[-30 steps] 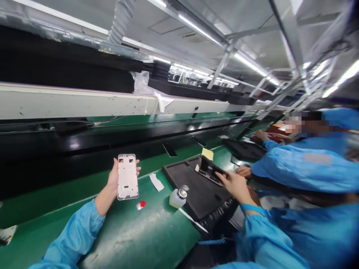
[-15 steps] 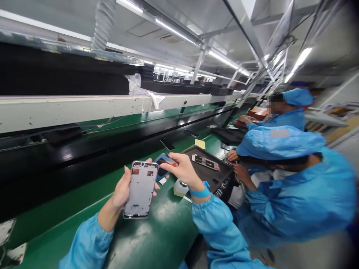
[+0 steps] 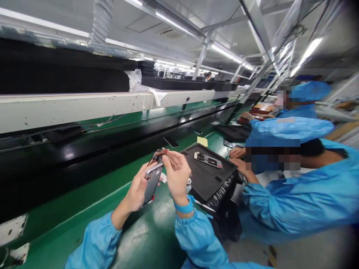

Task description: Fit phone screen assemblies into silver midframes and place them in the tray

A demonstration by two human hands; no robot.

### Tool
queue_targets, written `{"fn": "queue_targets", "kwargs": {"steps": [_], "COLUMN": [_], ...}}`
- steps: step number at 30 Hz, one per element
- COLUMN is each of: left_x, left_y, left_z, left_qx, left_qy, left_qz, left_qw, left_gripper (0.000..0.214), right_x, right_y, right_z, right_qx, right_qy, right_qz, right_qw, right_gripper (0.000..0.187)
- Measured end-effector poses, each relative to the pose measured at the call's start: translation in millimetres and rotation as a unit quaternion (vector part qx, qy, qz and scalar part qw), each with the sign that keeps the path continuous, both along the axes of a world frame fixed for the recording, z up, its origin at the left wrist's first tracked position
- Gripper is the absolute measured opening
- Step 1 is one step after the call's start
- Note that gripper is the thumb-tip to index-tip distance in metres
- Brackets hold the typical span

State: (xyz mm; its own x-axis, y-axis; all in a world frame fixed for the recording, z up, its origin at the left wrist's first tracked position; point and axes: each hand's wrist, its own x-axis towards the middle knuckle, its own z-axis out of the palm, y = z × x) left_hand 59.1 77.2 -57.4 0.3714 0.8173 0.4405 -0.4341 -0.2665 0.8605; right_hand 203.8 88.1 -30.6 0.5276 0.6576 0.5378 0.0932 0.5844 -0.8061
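One phone frame [image 3: 153,184], small marks [image 3: 157,173] unreadable

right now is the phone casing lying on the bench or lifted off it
Lifted and tilted: the left hand grips the phone casing, with green bench showing below it.

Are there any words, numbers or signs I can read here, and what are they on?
None can be read.
Phone parts in the left hand: tiny pale marks, too small to read.
Pale part on the black tray: too small to tell.
Yellow paper: no writing I can make out.
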Motion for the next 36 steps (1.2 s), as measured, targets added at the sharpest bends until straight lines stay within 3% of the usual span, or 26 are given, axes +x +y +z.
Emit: {"fn": "queue_targets", "kwargs": {"steps": [5, 10, 15, 17, 19, 20, 22, 24, 27, 31, 36], "left_x": [-3.6, -8.6, -14.8, -20.2, -26.1, -28.5, -30.9, -29.4, -22.0, -18.5, -24.9], "left_y": [6.2, 7.8, 14.4, 20.3, 26.1, 28.5, 31.4, 31.9, 29.9, 26.2, 15.9], "left_z": [-11.6, -7.4, 0.3, 0.6, 0.6, 0.7, 1.9, 3.8, 5.4, 3.3, 17.2], "left_qx": [0.186, 0.241, 0.189, 0.168, 0.136, 0.118, 0.089, 0.064, 0.020, -0.047, -0.129], "left_qy": [0.097, 0.151, 0.142, 0.124, 0.088, 0.066, 0.024, -0.004, -0.017, -0.022, -0.022], "left_qz": [0.056, 0.057, 0.062, 0.108, 0.161, 0.181, 0.196, 0.186, 0.154, 0.122, 0.128], "left_qw": [0.976, 0.957, 0.970, 0.972, 0.974, 0.974, 0.976, 0.981, 0.988, 0.991, 0.983], "left_gripper": [0.077, 0.079, 0.086, 0.087, 0.086, 0.085, 0.086, 0.089, 0.086, 0.088, 0.090], "right_x": [-6.1, -4.9, 11.4, 23.5, 35.2, 39.7, 44.3, 43.9, 40.7, 41.0, 31.2], "right_y": [-1.2, -4.3, -17.4, -22.3, -23.2, -21.7, -16.0, -9.3, -3.9, -1.8, 2.0], "right_z": [2.1, 6.8, 0.1, -17.6, -46.0, -63.1, -98.5, -129.5, -157.9, -163.6, -137.6], "right_qx": [0.009, 0.034, 0.035, 0.010, -0.063, -0.117, -0.230, -0.297, -0.317, -0.315, -0.319], "right_qy": [0.057, 0.070, -0.013, -0.061, -0.135, -0.186, -0.291, -0.357, -0.387, -0.413, -0.454], "right_qz": [0.065, 0.091, 0.074, 0.070, 0.105, 0.141, 0.216, 0.244, 0.222, 0.207, 0.179], "right_qw": [0.996, 0.993, 0.997, 0.996, 0.983, 0.965, 0.903, 0.851, 0.837, 0.829, 0.813], "right_gripper": [0.038, 0.034, 0.037, 0.039, 0.041, 0.042, 0.041, 0.034, 0.026, 0.022, 0.026]}}
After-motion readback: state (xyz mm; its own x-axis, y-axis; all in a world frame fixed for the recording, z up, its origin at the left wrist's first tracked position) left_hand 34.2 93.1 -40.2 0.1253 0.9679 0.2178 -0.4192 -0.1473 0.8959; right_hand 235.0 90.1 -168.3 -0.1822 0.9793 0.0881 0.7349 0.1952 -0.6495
